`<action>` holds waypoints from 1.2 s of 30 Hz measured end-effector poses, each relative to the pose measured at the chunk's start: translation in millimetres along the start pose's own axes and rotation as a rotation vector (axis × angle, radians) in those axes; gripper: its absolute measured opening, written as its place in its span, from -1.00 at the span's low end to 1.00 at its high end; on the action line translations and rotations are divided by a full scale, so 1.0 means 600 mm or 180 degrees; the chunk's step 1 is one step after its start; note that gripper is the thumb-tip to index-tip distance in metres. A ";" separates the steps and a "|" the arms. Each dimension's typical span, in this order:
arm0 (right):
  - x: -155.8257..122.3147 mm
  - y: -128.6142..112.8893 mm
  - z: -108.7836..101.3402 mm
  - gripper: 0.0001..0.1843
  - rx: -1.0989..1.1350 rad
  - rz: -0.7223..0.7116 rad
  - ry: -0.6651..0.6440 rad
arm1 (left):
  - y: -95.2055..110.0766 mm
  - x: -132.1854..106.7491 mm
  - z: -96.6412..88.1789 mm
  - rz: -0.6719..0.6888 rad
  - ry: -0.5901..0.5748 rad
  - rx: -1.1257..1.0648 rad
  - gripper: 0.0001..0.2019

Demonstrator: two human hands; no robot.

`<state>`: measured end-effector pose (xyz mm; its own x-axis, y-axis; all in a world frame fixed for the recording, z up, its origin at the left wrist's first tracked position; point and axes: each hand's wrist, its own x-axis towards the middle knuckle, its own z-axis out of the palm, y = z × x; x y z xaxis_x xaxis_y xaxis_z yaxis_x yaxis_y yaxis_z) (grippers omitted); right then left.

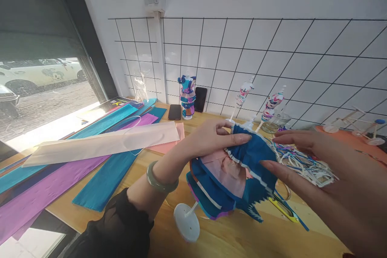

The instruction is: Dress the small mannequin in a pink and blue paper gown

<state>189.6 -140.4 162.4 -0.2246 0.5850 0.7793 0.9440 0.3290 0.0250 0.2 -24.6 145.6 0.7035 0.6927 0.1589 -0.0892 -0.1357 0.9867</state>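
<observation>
A small mannequin wears a paper dress (238, 177) of blue, pink and white crepe layers and is tilted over the wooden table, its white round base (187, 221) low near the front edge. My left hand (211, 139), with a green bangle on the wrist, grips the top of the dress with thumb and fingers closed on it. My right hand (326, 173) comes in from the right with fingers stretched out flat, the fingertips touching the blue skirt.
Long crepe paper strips in teal (105, 177), purple (45, 193) and cream (102, 143) lie at the left. A finished dressed mannequin (188, 96), two phones (174, 111) and two bare wrapped mannequins (244, 90) stand by the tiled wall. A pile of thin ribbons (305, 165) lies under my right hand.
</observation>
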 end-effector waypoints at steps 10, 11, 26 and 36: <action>0.016 -0.040 0.036 -0.89 -0.0215 -0.0929 -0.0036 | 0.002 0.001 -0.021 0.0031 0.0423 0.0264 -0.60; 0.016 -0.038 0.041 -0.88 -0.0320 -0.1023 -0.0023 | 0.001 0.002 -0.022 0.0049 0.0455 0.0270 -0.58; 0.027 -0.033 0.067 -0.90 -0.0125 -0.1202 0.0071 | 0.003 -0.001 -0.031 0.0201 0.0576 0.0228 -0.57; 0.024 -0.040 0.061 -0.85 0.0340 0.0096 0.0401 | 0.002 0.002 -0.004 0.0285 0.0907 -0.0191 -0.59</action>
<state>154.6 -112.9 150.1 -0.1579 0.5004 0.8513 0.9173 0.3935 -0.0612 -0.8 -22.5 147.0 0.4656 0.8518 0.2399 -0.1892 -0.1690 0.9673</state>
